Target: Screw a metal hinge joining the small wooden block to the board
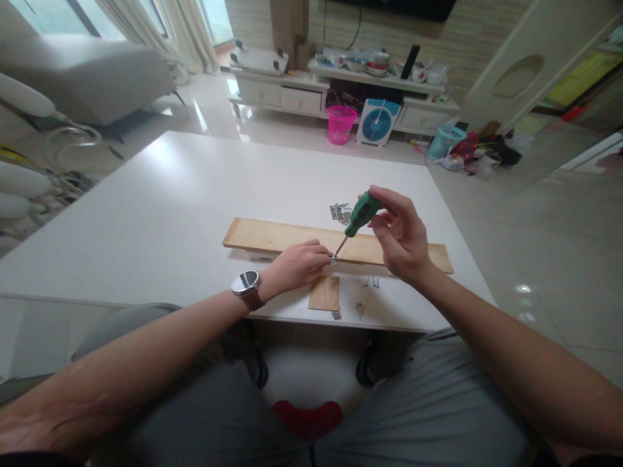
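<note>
A long wooden board (272, 235) lies across the near part of the white table (195, 194). My right hand (402, 237) is closed round the green handle of a screwdriver (359, 217), whose tip points down at the board's near edge. My left hand (296, 266), with a wristwatch (246, 285) on it, pinches a small metal piece (335, 259) right at the screwdriver tip. Just below, a small wooden piece (324, 293) lies flat on the table.
A pile of metal hinges (341, 211) lies behind the board. Loose screws (372, 281) lie near the table's front edge. On the floor beyond stand a pink basket (341, 123), a small fan (378, 122) and a TV shelf (341, 81).
</note>
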A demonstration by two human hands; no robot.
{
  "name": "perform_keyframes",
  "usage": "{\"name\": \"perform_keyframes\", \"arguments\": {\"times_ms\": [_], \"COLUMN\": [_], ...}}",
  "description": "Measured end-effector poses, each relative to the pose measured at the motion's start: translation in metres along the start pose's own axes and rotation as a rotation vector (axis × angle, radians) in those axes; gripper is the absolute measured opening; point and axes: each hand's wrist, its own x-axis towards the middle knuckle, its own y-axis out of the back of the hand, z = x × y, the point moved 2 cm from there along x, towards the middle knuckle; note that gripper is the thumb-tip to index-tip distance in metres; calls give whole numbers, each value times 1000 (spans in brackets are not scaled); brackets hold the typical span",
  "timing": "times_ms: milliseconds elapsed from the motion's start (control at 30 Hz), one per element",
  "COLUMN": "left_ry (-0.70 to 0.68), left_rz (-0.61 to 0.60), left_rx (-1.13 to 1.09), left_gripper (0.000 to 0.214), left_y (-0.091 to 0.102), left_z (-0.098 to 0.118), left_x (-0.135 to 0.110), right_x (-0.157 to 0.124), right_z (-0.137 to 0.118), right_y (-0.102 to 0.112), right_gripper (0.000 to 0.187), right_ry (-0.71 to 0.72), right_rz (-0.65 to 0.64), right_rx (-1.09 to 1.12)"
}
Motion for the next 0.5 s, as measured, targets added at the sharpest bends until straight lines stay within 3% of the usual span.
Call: {"name": "perform_keyframes", "arguments": {"times_ms": [500], "left_ry": [0], "left_rz": [10], "left_rx": [1], "left_gripper": [22], "left_y": [-1], "left_z": [-1], "left_x": [-1], "right_x": [-1], "right_z": [1], "right_y": [0], "right_gripper": [48], "right_ry": [-3], "right_rz": [-6], "right_rx": [-10]}}
